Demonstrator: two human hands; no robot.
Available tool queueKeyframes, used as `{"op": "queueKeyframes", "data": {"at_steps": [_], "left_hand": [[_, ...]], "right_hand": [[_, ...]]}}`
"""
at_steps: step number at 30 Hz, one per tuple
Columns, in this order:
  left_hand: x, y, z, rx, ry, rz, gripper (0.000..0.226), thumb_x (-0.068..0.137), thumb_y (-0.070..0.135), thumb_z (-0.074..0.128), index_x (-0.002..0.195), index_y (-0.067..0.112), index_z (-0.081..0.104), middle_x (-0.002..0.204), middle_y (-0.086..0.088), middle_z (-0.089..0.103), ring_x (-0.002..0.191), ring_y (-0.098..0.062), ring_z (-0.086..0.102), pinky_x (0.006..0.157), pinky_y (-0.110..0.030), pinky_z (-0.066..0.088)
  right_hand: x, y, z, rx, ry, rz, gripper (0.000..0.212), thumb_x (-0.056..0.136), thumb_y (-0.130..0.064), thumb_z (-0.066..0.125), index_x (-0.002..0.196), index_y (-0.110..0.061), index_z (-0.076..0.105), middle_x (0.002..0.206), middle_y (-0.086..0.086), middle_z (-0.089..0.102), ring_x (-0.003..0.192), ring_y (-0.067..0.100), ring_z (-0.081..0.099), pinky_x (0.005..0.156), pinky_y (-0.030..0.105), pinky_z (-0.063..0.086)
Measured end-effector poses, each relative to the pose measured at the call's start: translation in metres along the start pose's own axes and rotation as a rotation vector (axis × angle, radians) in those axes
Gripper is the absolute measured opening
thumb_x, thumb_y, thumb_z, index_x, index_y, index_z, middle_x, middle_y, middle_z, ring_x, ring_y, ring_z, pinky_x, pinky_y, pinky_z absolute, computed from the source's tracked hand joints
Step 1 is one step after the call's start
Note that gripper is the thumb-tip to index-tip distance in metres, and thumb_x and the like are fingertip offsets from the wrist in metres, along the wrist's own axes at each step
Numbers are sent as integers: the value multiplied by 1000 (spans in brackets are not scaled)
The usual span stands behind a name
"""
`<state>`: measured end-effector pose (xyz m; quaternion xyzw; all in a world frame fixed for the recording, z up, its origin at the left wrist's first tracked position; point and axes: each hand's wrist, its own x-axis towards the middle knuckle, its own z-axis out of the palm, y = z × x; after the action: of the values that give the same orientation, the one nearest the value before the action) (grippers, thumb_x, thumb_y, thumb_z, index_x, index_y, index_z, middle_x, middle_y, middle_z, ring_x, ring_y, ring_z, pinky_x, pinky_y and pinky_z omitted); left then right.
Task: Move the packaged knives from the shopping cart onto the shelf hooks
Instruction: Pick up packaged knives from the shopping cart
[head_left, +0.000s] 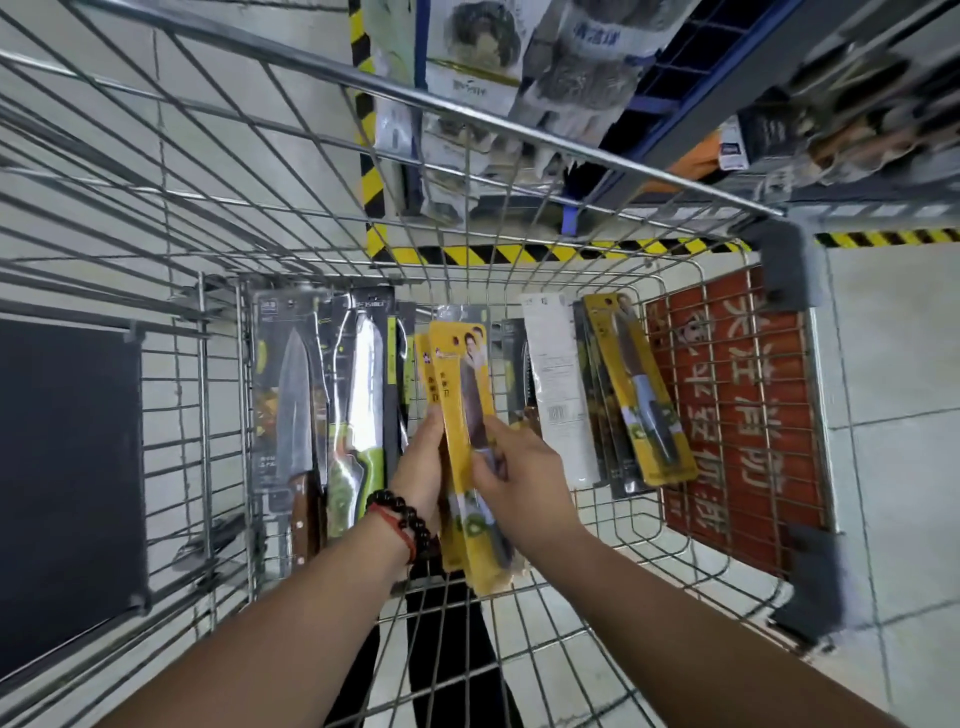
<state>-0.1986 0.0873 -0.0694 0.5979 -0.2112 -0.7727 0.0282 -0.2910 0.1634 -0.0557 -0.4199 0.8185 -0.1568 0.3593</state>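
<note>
A yellow-carded packaged knife (470, 447) stands upright over the middle of the shopping cart (519, 291), held between both hands, with at least one more yellow card of the same kind stacked just behind it. The left hand (423, 467), wearing a dark bead bracelet (402, 514) and a red cord at the wrist, has its grip round the left edge and back of the stack, fingers hidden behind the cards. The right hand (519, 470) pinches the front pack at its lower half, thumb and fingertips pressed on the plastic over the knife handle. To the left, leaning in the basket, are a dark-carded chef's knife with a wooden handle (296, 415) and a green-handled knife pack (361, 415) just beside it. To the right stand a white-backed pack (558, 395), dark packs, and another yellow knife pack (641, 389), tilted against the red sign panel (737, 410) at the cart's end. Beyond the cart rim hang blurred packaged goods on a blue shelf rack (691, 93), above yellow-black hazard tape (519, 253) on the tiled floor.
</note>
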Motion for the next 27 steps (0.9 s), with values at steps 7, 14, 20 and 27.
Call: {"op": "queueKeyframes", "data": {"at_steps": [7, 14, 20, 27], "left_hand": [[4, 0, -2, -24, 124, 88, 73, 69, 52, 80, 124, 11, 53, 119, -2, 65, 112, -24, 61, 97, -41, 48], [6, 7, -9, -31, 107, 127, 87, 87, 33, 68, 152, 9, 16, 154, -8, 32, 134, -20, 35, 113, -43, 24], [9, 0, -10, -52, 44, 103, 96, 82, 38, 72, 153, 12, 12, 154, -9, 32, 139, -26, 32, 113, -43, 24], [-6, 9, -2, -61, 18, 91, 67, 90, 26, 65, 145, 6, 33, 103, 14, 54, 104, -11, 40, 92, -28, 29]], "right_hand": [[-2, -8, -3, 111, -20, -54, 14, 92, -24, 59, 103, -19, 66, 76, -3, 51, 71, 11, 47, 63, 24, 38], [23, 57, -59, -340, 323, 376, 50, 86, -30, 64, 133, -20, 51, 137, 12, 47, 124, 29, 43, 102, 43, 38], [22, 93, -69, -481, 59, 539, 81, 83, -24, 62, 144, -44, 12, 150, 14, 28, 135, 40, 32, 104, 56, 39], [22, 90, -84, -173, 296, 562, 58, 95, -19, 53, 143, -42, 29, 127, 10, 48, 107, 29, 53, 86, 44, 50]]}}
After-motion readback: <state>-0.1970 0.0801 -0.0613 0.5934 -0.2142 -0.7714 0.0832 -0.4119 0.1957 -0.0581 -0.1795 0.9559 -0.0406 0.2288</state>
